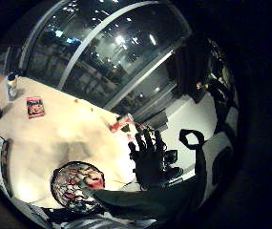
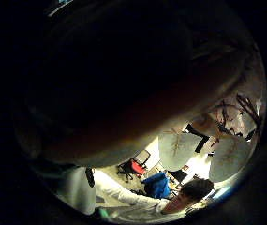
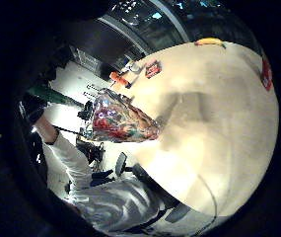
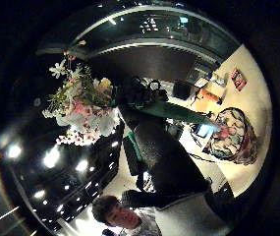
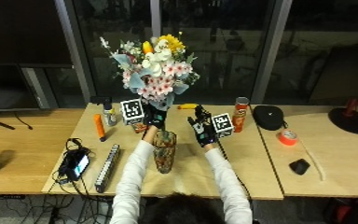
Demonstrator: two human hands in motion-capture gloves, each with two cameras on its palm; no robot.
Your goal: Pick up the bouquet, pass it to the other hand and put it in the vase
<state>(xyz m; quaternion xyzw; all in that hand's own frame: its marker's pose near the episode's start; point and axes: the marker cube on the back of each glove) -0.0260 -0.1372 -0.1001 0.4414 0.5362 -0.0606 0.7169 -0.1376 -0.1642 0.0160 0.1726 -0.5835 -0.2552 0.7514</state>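
— Where is the bouquet (image 5: 154, 70)?

— Up in the air, above the vase (image 5: 164, 151) and a bit beyond it. The left hand (image 5: 154, 118) has its fingers curled round the stems, blooms pointing up.

— And the right hand (image 5: 202, 129)?

— Apart from it, fingers spread and straight, holding nothing. It hovers over the worktop (image 5: 253, 158) just beside the vase.

— So how far along would you say?

— The flowers are lifted and sit in one hand only. I can't tell from here whether the handover is done or yet to come. What's plainly left is getting the stems into the vase.

— Anything in the vase?

— Nothing that I can see. It stands upright on the worktop between the two forearms, patterned in dark reds and greens, mouth open. The stems are above it, not touching.

— Other containers?

— An orange can (image 5: 239, 120) stands beyond the right hand; I can't see inside it.
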